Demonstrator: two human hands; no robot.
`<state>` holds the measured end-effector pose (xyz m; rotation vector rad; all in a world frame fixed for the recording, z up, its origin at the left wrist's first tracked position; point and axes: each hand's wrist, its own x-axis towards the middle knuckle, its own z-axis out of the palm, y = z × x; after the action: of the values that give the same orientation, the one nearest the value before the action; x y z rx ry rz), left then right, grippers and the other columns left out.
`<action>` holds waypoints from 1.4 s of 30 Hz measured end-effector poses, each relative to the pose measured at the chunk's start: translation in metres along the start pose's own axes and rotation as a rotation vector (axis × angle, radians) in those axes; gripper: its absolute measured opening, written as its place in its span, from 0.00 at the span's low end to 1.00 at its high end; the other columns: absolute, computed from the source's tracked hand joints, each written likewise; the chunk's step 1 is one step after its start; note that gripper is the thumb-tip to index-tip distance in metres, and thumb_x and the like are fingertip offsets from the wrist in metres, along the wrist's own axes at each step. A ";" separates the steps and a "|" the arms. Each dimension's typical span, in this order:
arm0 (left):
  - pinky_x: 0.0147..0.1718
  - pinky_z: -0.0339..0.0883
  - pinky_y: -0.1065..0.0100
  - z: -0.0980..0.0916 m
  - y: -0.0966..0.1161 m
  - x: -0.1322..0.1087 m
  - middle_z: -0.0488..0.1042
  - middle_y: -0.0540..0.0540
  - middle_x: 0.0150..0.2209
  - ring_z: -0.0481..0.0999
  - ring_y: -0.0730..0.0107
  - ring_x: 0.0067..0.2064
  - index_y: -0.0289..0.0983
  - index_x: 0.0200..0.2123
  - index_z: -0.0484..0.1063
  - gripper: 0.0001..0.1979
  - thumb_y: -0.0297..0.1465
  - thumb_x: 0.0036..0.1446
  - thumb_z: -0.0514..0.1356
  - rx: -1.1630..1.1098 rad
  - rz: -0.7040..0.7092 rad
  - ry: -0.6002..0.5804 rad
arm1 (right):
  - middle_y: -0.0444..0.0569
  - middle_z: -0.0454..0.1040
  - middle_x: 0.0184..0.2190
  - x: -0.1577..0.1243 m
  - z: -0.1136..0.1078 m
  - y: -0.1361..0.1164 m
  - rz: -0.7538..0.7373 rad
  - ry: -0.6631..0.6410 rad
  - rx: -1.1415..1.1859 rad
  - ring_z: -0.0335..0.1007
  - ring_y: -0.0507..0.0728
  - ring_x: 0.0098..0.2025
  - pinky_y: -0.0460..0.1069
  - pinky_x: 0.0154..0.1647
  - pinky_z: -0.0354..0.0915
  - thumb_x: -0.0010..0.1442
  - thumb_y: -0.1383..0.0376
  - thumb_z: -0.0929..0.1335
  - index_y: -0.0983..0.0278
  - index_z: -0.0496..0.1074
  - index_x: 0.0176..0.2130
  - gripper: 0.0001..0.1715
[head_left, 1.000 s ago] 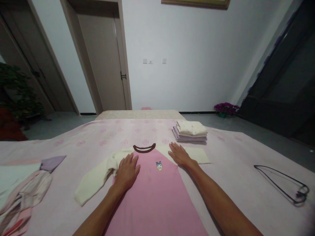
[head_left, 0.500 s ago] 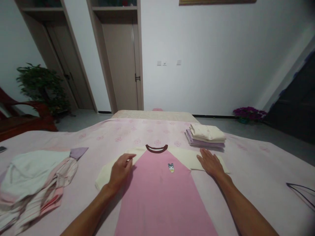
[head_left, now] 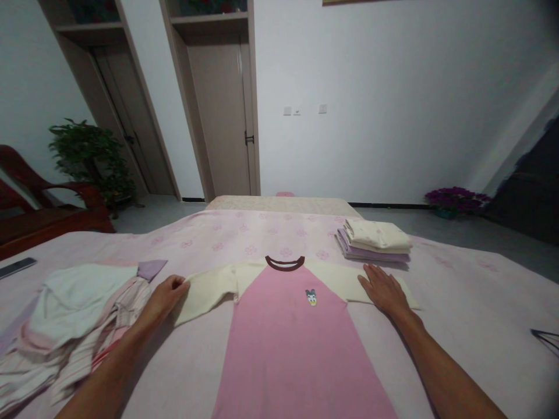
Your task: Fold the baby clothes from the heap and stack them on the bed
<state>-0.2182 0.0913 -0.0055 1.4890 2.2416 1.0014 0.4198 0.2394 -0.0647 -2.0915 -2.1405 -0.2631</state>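
Observation:
A pink long-sleeved shirt [head_left: 288,343] with cream sleeves, a dark brown neckband and a small duck-face patch lies spread flat, neck away from me. At the cuff end of its left sleeve [head_left: 209,292], the fingers of my left hand [head_left: 168,298] are closed on the cloth edge. That sleeve is stretched outward, with a few creases near the armpit. On the other sleeve, my right hand [head_left: 383,289] rests palm down, fingers extended. The shirt's lower part runs out of view at the bottom.
Folded clothes [head_left: 375,240] are stacked beyond my right hand. Left of my left arm lies a loose heap of clothes [head_left: 82,302], with a phone [head_left: 17,267] behind it. A thin black object [head_left: 544,336] is at the right edge. A pink patterned sheet [head_left: 236,233] covers the surface.
My left hand has moved left from near the shirt's shoulder to the cuff, and the sleeve is now drawn out straighter. My right hand stays on its sleeve. The view has shifted slightly left.

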 end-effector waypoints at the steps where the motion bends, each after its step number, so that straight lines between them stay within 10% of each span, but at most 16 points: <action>1: 0.29 0.64 0.69 -0.003 -0.002 0.006 0.75 0.45 0.30 0.74 0.64 0.31 0.36 0.32 0.71 0.17 0.45 0.51 0.57 -0.082 -0.024 0.061 | 0.55 0.57 0.70 0.000 0.000 0.000 0.001 0.004 0.000 0.47 0.63 0.71 0.62 0.69 0.45 0.69 0.51 0.53 0.66 0.57 0.69 0.37; 13: 0.46 0.70 0.64 0.002 -0.041 0.046 0.79 0.40 0.50 0.79 0.57 0.48 0.35 0.49 0.75 0.23 0.34 0.48 0.58 -0.002 0.061 0.065 | 0.53 0.56 0.70 -0.001 -0.001 -0.001 0.011 0.009 0.004 0.48 0.62 0.71 0.62 0.69 0.46 0.70 0.51 0.52 0.66 0.57 0.68 0.36; 22: 0.47 0.71 0.58 0.004 -0.042 0.042 0.79 0.39 0.45 0.77 0.54 0.49 0.37 0.48 0.78 0.22 0.23 0.51 0.56 0.269 -0.013 0.230 | 0.53 0.58 0.69 -0.001 -0.002 -0.001 0.011 0.022 -0.003 0.50 0.62 0.70 0.62 0.69 0.47 0.70 0.50 0.52 0.65 0.58 0.68 0.37; 28: 0.61 0.61 0.48 0.030 0.008 0.028 0.72 0.38 0.57 0.69 0.49 0.60 0.38 0.49 0.78 0.20 0.23 0.56 0.54 0.418 0.271 0.265 | 0.54 0.58 0.69 -0.002 0.000 -0.001 0.001 0.044 -0.006 0.50 0.62 0.70 0.62 0.69 0.48 0.70 0.51 0.52 0.66 0.59 0.67 0.36; 36: 0.66 0.55 0.58 0.135 0.123 0.002 0.66 0.40 0.66 0.63 0.59 0.67 0.35 0.63 0.66 0.26 0.40 0.68 0.47 0.256 0.645 -0.330 | 0.54 0.59 0.68 -0.002 0.001 0.001 -0.012 0.043 -0.011 0.51 0.62 0.70 0.61 0.69 0.48 0.70 0.52 0.53 0.65 0.60 0.67 0.35; 42: 0.66 0.48 0.44 0.162 0.138 -0.005 0.55 0.36 0.70 0.53 0.46 0.71 0.35 0.68 0.58 0.30 0.44 0.68 0.47 0.553 0.480 -0.195 | 0.53 0.59 0.68 -0.003 0.003 0.003 -0.007 0.049 -0.007 0.51 0.62 0.70 0.61 0.69 0.47 0.70 0.52 0.52 0.66 0.60 0.67 0.35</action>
<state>-0.0279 0.1828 -0.0308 2.3176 2.1613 0.3023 0.4226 0.2377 -0.0683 -2.0598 -2.1233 -0.3197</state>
